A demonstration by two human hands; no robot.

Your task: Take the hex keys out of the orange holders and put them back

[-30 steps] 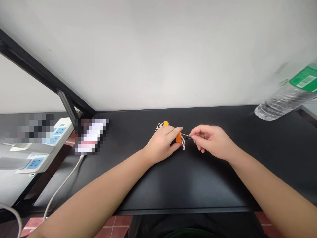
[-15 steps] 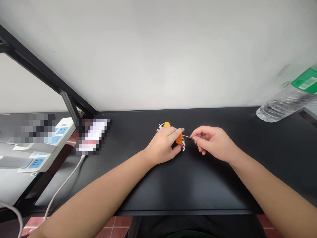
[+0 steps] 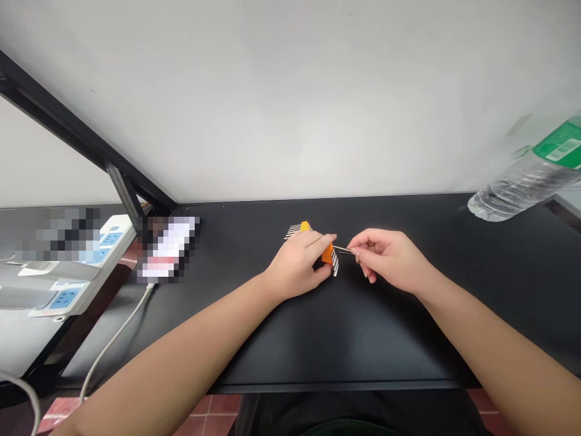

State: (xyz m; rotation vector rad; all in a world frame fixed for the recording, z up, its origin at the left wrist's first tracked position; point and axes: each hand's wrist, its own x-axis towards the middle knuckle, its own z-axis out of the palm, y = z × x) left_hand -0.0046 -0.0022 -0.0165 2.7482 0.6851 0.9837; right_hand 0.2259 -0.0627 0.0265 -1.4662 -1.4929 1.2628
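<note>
My left hand (image 3: pixel 297 263) is wrapped over an orange hex key holder (image 3: pixel 327 253) on the black table. Several thin metal keys fan out at the holder's upper left and at its lower right. Much of the holder is hidden under my fingers. Just to the right, my right hand (image 3: pixel 385 257) pinches a thin metal hex key (image 3: pixel 345 251) between thumb and fingers. The key's left end reaches the holder's right side, and its other end is covered by my fingertips.
A clear plastic bottle (image 3: pixel 512 191) with a green label is at the right by the wall. On the left lie a pixelated phone-like device (image 3: pixel 167 248) with a white cable (image 3: pixel 115 336), and a white power strip (image 3: pixel 86 281) beyond a black metal frame (image 3: pixel 124 188).
The view has shifted very slightly. Both hands, the holder and the key keep almost the same places relative to each other.
</note>
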